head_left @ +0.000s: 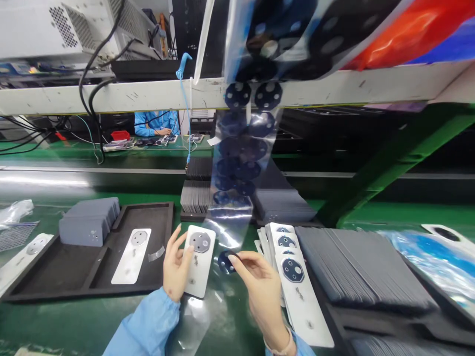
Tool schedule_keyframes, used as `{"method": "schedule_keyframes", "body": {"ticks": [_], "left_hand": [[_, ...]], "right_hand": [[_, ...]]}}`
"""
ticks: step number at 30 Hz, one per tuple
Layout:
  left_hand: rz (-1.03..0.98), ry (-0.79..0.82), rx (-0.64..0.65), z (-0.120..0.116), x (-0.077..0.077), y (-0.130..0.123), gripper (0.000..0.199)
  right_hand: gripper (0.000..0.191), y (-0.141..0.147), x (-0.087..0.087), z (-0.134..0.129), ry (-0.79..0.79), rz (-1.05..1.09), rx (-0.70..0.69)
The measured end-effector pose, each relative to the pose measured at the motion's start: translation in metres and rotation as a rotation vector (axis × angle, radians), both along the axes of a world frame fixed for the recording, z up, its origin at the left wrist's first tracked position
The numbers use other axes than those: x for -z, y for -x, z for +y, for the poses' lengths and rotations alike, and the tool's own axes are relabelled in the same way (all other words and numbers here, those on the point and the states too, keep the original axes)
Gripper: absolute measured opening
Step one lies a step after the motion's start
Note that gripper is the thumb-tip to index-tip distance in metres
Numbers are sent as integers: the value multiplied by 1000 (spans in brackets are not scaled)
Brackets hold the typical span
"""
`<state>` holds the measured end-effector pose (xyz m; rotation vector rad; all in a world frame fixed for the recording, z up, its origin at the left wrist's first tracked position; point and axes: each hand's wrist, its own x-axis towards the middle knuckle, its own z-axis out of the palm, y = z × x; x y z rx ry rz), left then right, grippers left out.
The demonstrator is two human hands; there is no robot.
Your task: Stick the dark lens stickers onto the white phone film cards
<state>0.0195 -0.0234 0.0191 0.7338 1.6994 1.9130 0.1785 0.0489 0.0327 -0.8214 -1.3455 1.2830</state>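
Note:
My left hand point(177, 264) grips a white phone back panel point(199, 282) by its left edge, thumb on the face. The panel carries a grey round camera plate with small holes near its top. Just to the right, my right hand point(260, 284) pinches a dark blue round sticker point(224, 262) with holes, between thumb and fingertips. The sticker is apart from the panel. A clear plastic strip point(228, 225) bearing two columns of similar dark stickers hangs from above, behind both hands. By my right wrist lie overlapping white panels point(302, 306) with dark camera stickers.
A black tray point(55, 284) at left holds another white panel point(130, 262) and grey panels point(87, 227). Rows of grey panels point(356, 262) stand at right. Overhead runs a white beam point(148, 94). A green post point(401, 153) slants at right. A co-worker's blue sleeve point(146, 123) shows far back.

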Motion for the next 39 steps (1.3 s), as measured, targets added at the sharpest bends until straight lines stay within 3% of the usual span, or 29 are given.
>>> {"method": "schedule_keyframes", "body": {"ticks": [3,5,9,19,39], "left_hand": [[-118,15,154,-1,2,-22,45],[-270,25,262,-1,4,-33,43],[-431,28,337,-3,4,-44,44],[-439,82,386,-7,3,-42,52],[-425,90,404,-8,0,-40,52]], "right_hand": [[29,11,6,-1,175,-6,1],[33,19,14,-3,209,-26,54],[36,24,27,-7,226,-40,135],[34,19,39,-5,226,-106,125],[34,18,38,-8,217,-116,123]]}}
